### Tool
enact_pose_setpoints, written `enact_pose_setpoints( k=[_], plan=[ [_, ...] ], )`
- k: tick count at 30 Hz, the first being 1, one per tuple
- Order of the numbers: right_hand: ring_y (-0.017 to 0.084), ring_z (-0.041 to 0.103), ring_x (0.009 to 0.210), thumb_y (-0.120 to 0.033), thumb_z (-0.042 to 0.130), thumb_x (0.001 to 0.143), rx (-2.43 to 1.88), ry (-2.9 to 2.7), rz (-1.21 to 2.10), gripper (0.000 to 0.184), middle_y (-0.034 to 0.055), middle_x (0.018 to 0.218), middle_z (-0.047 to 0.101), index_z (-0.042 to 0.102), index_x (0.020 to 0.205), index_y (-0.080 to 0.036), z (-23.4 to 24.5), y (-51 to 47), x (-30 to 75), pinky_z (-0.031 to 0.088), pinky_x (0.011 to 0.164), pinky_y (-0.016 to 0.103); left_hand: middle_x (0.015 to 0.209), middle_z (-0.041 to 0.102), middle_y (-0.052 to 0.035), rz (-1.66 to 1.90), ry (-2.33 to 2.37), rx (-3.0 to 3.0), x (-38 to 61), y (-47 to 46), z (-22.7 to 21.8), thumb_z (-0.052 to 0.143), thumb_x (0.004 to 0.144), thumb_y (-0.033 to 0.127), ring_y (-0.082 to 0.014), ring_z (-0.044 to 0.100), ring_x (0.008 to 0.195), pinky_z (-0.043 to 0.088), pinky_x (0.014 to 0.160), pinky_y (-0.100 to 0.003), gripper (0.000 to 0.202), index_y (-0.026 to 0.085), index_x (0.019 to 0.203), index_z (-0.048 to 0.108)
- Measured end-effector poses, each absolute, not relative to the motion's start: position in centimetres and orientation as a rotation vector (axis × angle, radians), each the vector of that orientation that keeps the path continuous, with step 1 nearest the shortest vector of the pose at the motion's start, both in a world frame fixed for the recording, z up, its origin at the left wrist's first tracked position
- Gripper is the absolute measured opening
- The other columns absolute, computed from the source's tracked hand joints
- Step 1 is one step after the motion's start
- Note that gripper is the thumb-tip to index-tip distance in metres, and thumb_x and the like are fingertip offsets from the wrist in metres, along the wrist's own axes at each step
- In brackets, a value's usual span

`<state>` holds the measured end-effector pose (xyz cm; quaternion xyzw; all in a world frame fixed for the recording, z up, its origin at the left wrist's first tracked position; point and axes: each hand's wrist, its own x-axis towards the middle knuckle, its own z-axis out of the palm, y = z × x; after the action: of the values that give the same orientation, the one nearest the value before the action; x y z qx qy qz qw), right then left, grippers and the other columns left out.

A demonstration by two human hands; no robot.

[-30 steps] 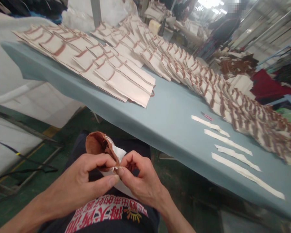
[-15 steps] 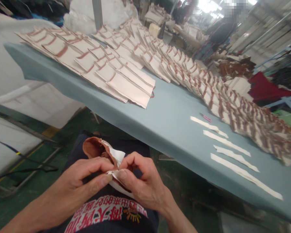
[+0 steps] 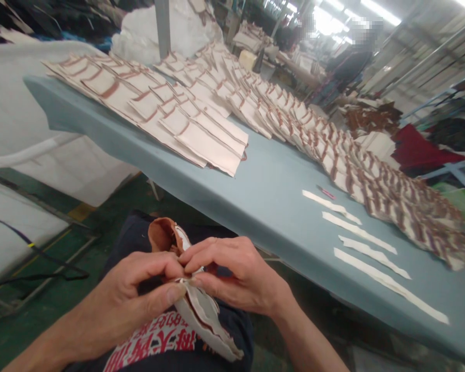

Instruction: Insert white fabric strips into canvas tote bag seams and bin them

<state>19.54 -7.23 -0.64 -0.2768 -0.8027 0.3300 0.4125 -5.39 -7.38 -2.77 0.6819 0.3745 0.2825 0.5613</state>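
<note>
Over my lap, a brown and off-white leather piece [image 3: 207,323] is pinched between both hands. Its brown end curls open like a tube at the top, while the pale end with a brown-edged seam hangs down over the dark apron [image 3: 151,343] with red lettering. My left hand [image 3: 139,289] grips the seam with thumb and forefinger. Right beside it, my right hand [image 3: 232,274] pinches the same seam, its fingertips almost touching the left ones. The exact spot under the fingertips is hidden.
A blue-grey covered table [image 3: 271,181] slants across in front. On it lie overlapping pale pieces with brown edges [image 3: 209,139], a long row of similar pieces [image 3: 294,119], several off-white strips [image 3: 391,287] and small pink-handled snips [image 3: 327,194]. A person [image 3: 339,72] stands far back.
My right hand has turned over the seam, its fingers now lying across the top. The leather piece's pale lower end has swung out into view below my hands.
</note>
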Motion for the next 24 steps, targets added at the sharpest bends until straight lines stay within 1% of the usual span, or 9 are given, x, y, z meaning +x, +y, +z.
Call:
enact_pose_setpoints(
  k=[3, 5, 7, 10, 13, 16, 20, 22, 24],
  plan=[
    [0.017, 0.088, 0.100, -0.024, 0.070, 0.117, -0.724, -2.089, 0.729, 0.012, 0.0091, 0.109, 0.090, 0.076, 0.109, -0.019, -0.1, -7.5, 19.5, 0.066, 0.093, 0.023, 0.067, 0.069, 0.0043, 0.705, 0.797, 1.630, -5.3, -6.9, -3.2, 0.074, 0.104, 0.042, -0.0145, 0.062, 0.062, 0.046, 0.061, -0.021, 0.036, 0.023, 0.073, 0.076],
    [0.016, 0.087, 0.097, -0.021, 0.068, 0.117, -0.760, -2.147, 0.667, 0.013, 0.0088, 0.108, 0.090, 0.076, 0.107, -0.019, 0.3, -7.6, 19.6, 0.065, 0.089, 0.023, 0.065, 0.069, 0.0040, 0.723, 0.791, 1.638, -5.1, -6.6, -3.1, 0.075, 0.103, 0.040, -0.0141, 0.061, 0.059, 0.046, 0.059, -0.020, 0.035, 0.023, 0.072, 0.076],
    [0.015, 0.086, 0.092, -0.019, 0.065, 0.116, -0.797, -2.192, 0.613, 0.015, 0.0070, 0.105, 0.090, 0.075, 0.105, -0.020, 0.7, -7.7, 19.6, 0.063, 0.084, 0.022, 0.065, 0.070, 0.0040, 0.714, 0.783, 1.655, -4.8, -6.4, -2.7, 0.075, 0.102, 0.037, -0.0136, 0.062, 0.059, 0.047, 0.058, -0.019, 0.034, 0.023, 0.071, 0.076],
    [0.014, 0.083, 0.082, -0.014, 0.063, 0.112, -0.816, -2.195, 0.565, 0.017, 0.0035, 0.096, 0.088, 0.072, 0.099, -0.021, 0.8, -7.7, 19.6, 0.058, 0.076, 0.022, 0.065, 0.072, 0.0045, 0.715, 0.765, 1.685, -4.4, -6.3, -1.8, 0.073, 0.102, 0.032, -0.0125, 0.066, 0.059, 0.050, 0.059, -0.016, 0.031, 0.023, 0.072, 0.078],
    [0.012, 0.078, 0.076, -0.015, 0.064, 0.107, -0.854, -2.179, 0.550, 0.014, 0.0014, 0.091, 0.085, 0.069, 0.097, -0.022, 0.6, -7.7, 19.6, 0.052, 0.069, 0.023, 0.068, 0.076, 0.0049, 0.724, 0.755, 1.683, -4.2, -6.5, -1.2, 0.067, 0.104, 0.030, -0.0128, 0.070, 0.061, 0.053, 0.061, -0.015, 0.030, 0.024, 0.078, 0.082],
    [0.012, 0.072, 0.070, -0.017, 0.063, 0.105, -0.909, -2.199, 0.564, 0.012, -0.0003, 0.088, 0.081, 0.067, 0.096, -0.023, 0.6, -7.6, 19.6, 0.046, 0.063, 0.024, 0.068, 0.075, 0.0059, 0.740, 0.829, 1.644, -4.1, -7.0, -1.0, 0.067, 0.104, 0.034, -0.0123, 0.070, 0.062, 0.052, 0.062, -0.015, 0.032, 0.025, 0.077, 0.082],
    [0.012, 0.068, 0.069, -0.019, 0.062, 0.105, -0.948, -2.273, 0.685, 0.013, -0.0011, 0.086, 0.079, 0.066, 0.094, -0.024, 1.4, -7.1, 19.7, 0.043, 0.064, 0.025, 0.066, 0.071, 0.0064, 0.730, 0.988, 1.603, -4.1, -7.3, -1.2, 0.067, 0.102, 0.039, -0.0117, 0.065, 0.063, 0.048, 0.064, -0.017, 0.036, 0.024, 0.071, 0.077],
    [0.012, 0.067, 0.070, -0.018, 0.063, 0.104, -0.982, -2.312, 0.750, 0.014, -0.0018, 0.085, 0.078, 0.066, 0.092, -0.024, 2.0, -6.7, 19.7, 0.042, 0.065, 0.025, 0.063, 0.068, 0.0062, 0.710, 0.973, 1.644, -4.2, -7.0, -1.4, 0.065, 0.102, 0.040, -0.0119, 0.062, 0.061, 0.045, 0.061, -0.018, 0.037, 0.024, 0.069, 0.075],
    [0.012, 0.066, 0.071, -0.017, 0.065, 0.103, -1.018, -2.350, 0.795, 0.015, -0.0030, 0.083, 0.076, 0.065, 0.090, -0.024, 2.5, -6.2, 19.6, 0.041, 0.066, 0.026, 0.060, 0.062, 0.0060, 0.690, 0.929, 1.706, -4.3, -6.4, -1.6, 0.064, 0.102, 0.040, -0.0117, 0.057, 0.057, 0.042, 0.057, -0.019, 0.040, 0.023, 0.067, 0.072]
  ],
)
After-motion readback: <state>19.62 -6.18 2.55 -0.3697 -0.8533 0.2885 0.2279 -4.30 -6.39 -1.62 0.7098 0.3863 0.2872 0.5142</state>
